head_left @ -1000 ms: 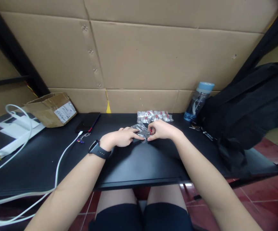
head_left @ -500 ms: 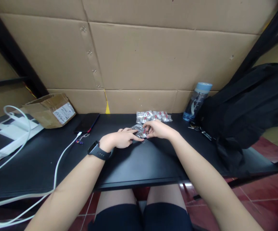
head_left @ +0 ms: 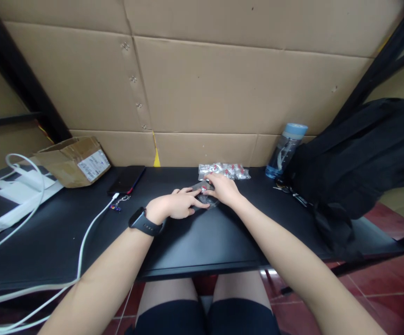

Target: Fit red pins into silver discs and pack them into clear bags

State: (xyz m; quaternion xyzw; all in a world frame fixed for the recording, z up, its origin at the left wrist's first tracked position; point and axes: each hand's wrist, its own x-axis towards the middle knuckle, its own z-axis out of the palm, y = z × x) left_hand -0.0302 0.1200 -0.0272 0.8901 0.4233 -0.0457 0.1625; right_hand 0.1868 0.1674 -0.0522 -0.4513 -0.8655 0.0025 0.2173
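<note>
Right hand [head_left: 225,188] has slid a little to the left since half a second ago and now leans over the clear bag [head_left: 212,202]. Two bare legs [head_left: 171,289] show at the bottom of the frame, under the one black counter [head_left: 202,244]. One watch [head_left: 144,222] is on the left wrist. Left hand [head_left: 179,204] lies low on the bag, two fingers spread apart over it. The right grip has its thumb by the one red bit [head_left: 204,188] on the bag, with its fingers over the far side; I can't tell if it is pinching. That one bag sits on the counter in the middle of the frame, between both hands.

I think the step now is setting the thing with the red bit in place on or in the bag. The next move seems to call for a still left hand and small, soft pushes from the right.

Farther left are one white cord end [head_left: 115,197], one little charm [head_left: 116,207] and one dark phone [head_left: 127,180]. Behind the hands is one row of shiny packs [head_left: 240,172]; several red bits show, too small to count. One blue-topped bottle [head_left: 282,156] and one big black backpack [head_left: 359,158] stand at right. One open box [head_left: 67,165] is at left, before the brown cardboard wall [head_left: 205,88].
</note>
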